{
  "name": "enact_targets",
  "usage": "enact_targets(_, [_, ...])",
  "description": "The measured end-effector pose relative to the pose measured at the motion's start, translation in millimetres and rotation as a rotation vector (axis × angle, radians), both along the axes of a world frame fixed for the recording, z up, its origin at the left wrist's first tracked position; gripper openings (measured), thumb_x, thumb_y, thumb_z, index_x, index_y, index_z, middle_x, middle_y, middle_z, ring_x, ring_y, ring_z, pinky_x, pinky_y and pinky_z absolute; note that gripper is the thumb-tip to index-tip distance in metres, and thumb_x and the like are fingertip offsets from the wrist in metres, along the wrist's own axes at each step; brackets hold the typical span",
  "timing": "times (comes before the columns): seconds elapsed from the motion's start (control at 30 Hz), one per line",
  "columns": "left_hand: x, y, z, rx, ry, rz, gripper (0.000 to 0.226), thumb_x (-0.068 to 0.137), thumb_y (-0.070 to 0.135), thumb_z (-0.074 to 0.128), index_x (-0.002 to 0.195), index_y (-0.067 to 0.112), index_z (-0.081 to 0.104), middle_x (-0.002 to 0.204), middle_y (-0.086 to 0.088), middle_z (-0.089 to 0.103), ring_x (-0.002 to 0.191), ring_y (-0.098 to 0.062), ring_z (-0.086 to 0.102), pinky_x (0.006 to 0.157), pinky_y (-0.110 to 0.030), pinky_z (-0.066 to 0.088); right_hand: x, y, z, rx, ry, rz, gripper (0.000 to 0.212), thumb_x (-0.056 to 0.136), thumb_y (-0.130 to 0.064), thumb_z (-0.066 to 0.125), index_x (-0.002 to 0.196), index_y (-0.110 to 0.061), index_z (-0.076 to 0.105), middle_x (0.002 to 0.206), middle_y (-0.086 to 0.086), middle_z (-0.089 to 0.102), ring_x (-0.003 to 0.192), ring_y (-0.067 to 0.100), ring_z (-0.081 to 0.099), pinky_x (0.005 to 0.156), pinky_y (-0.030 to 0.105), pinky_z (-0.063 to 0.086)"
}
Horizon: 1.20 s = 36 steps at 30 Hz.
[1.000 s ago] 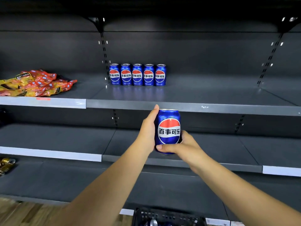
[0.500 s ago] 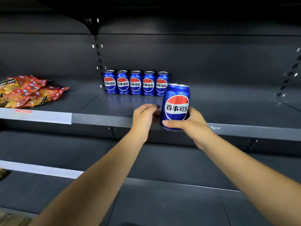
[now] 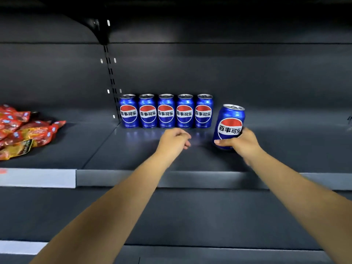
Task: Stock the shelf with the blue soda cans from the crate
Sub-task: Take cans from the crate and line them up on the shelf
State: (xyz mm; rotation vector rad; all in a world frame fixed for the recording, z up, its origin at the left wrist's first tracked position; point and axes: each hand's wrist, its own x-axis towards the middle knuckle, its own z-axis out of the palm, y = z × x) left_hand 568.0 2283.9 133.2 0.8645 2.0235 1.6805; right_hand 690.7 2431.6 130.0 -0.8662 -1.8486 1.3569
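While the right hand point(image 3: 245, 143) grips a blue aluminium soda can point(image 3: 229, 126) above the dark metal shelf point(image 3: 118, 147), placement is underway — next, set it upright beside the five-can row point(image 3: 166, 111); left hand point(image 3: 174, 141) loosely curled, empty.

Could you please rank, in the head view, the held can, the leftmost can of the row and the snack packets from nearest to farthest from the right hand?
1. The held can, gripped in the right hand itself.
2. The leftmost can of the back row, off to the left.
3. The snack packets, at the shelf's far left.
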Motion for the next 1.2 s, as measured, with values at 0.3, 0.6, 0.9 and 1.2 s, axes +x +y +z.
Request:
enact_targets(0.3, [-52.3,40.8,-13.6,-0.235,0.135,-0.137,0.018,0.09,0.014,0.051,0.075,0.017,0.06,0.069,0.003,0.064,0.063,-0.012,0.055,0.052,-0.021,0.038,-45.2,41.7,-10.6,0.071,-0.168,-0.028,0.062,0.062,-0.003,0.086,0.115,-0.006,0.056,0.104,0.001,0.064,0.098,0.018,0.059,0.082,0.026,0.043])
enact_targets(0.6, [-80.5,75.9,-28.2,-0.087,0.311,-0.055,0.019,0.091,0.01,0.051,0.078,0.015,0.065,0.071,-0.004,0.066,0.077,-0.029,0.066,0.08,-0.043,0.054,-77.1,71.5,-30.4,0.162,-0.425,-0.278,0.064,0.081,-0.041,0.07,0.127,-0.013,0.034,0.145,0.006,0.042,0.147,0.022,0.001,0.114,0.053,-0.004])
enact_targets(0.9, [-85.0,76.3,-28.9,-0.059,0.244,-0.074,0.026,0.091,0.01,0.051,0.07,0.024,0.059,0.064,0.001,0.063,0.066,-0.019,0.062,0.081,-0.044,0.055,-94.8,94.9,-32.7,0.217,-0.505,-0.366,0.07,0.081,-0.045,0.069,0.135,-0.016,0.037,0.153,0.004,0.032,0.147,0.016,-0.007,0.113,0.056,-0.006])
enact_targets(1.2, [-83.7,79.0,-29.9,-0.141,0.284,-0.102,0.016,0.091,0.016,0.052,0.083,0.017,0.066,0.068,0.002,0.064,0.076,-0.021,0.065,0.082,-0.042,0.054,-94.6,103.6,-35.6,0.273,-0.557,-0.325,0.084,0.084,-0.054,0.06,0.15,-0.023,0.019,0.159,-0.003,0.015,0.147,0.02,-0.008,0.112,0.059,-0.004])
